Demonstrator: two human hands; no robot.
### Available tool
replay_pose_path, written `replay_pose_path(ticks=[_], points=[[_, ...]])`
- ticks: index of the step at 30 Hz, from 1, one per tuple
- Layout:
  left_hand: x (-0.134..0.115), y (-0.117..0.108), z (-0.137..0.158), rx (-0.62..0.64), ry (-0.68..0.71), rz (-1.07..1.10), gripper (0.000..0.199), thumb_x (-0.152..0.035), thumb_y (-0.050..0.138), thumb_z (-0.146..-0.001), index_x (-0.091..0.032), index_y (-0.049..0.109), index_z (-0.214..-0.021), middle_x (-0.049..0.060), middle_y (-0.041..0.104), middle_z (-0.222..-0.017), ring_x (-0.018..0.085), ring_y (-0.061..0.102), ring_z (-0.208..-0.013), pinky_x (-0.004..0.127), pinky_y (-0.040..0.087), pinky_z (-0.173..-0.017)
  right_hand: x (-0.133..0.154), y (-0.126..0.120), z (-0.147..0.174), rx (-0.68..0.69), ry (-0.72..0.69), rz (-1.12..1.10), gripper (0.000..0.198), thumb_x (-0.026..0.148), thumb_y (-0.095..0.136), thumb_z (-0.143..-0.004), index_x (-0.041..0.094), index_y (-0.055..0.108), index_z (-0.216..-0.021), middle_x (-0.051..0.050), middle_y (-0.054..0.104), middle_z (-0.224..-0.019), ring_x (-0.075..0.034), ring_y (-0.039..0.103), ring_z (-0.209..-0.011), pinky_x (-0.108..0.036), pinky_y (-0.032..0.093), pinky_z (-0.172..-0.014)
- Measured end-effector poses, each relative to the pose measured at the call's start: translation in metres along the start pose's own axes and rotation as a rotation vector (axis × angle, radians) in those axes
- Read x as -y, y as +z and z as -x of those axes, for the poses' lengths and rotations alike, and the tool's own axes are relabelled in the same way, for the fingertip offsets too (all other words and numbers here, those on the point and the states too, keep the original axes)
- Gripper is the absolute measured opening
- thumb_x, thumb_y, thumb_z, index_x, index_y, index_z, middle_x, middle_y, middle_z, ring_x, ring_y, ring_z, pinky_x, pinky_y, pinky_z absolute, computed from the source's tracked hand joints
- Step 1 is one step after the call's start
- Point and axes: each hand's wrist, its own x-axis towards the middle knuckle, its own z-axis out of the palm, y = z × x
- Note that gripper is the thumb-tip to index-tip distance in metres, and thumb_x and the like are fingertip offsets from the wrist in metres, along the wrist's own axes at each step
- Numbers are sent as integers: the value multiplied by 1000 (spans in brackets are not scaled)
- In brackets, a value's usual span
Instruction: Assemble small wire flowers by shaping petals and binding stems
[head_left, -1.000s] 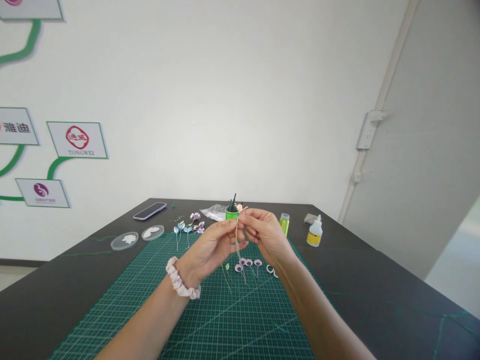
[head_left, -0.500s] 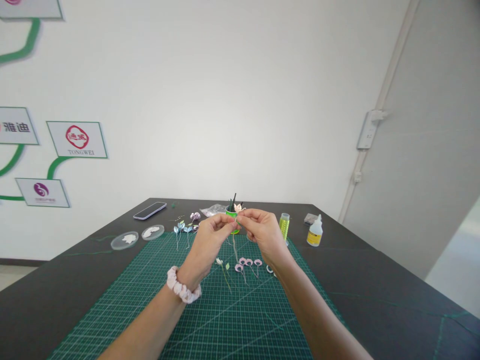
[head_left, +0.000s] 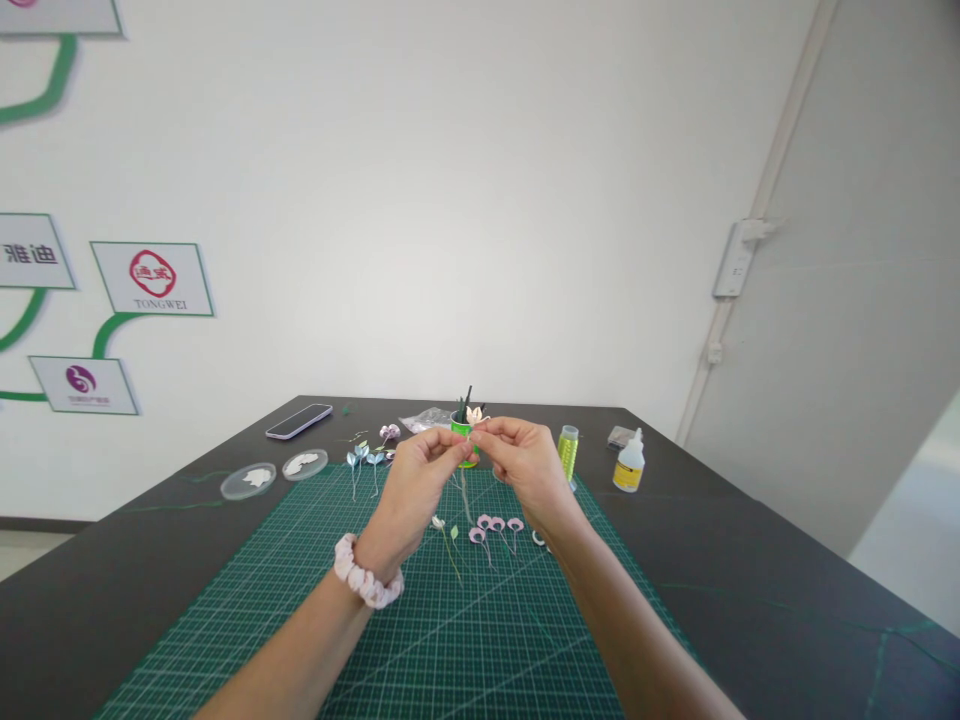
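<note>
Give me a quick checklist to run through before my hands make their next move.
1. Both hands pinching: ok; the left hand and right hand meet at their fingertips, on a thin strand.
2. Strand's upper end secure: cannot tell; fingers hide it.
3. Glue bottle upright: ok, standing to the right of the right hand.
4. Glue nozzle closed: cannot tell; too small.
5. Pink loop pieces apart from the hands: ok, lying on the cutting mat.
6. Table free of loose thread: not ok; green thread lies on its right side.
</note>
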Motion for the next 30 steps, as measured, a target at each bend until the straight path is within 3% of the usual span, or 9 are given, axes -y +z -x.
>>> replay_pose_path(ticks=[30], points=[[4, -3, -1, -32, 58, -97, 14, -30, 66, -73, -18, 63, -66, 0, 66, -66, 16, 60, -72, 30, 44, -75, 1, -3, 0, 10, 18, 45, 23, 37, 75, -58, 15, 69, -61, 6, 49, -41, -5, 29, -40, -22, 18, -40]])
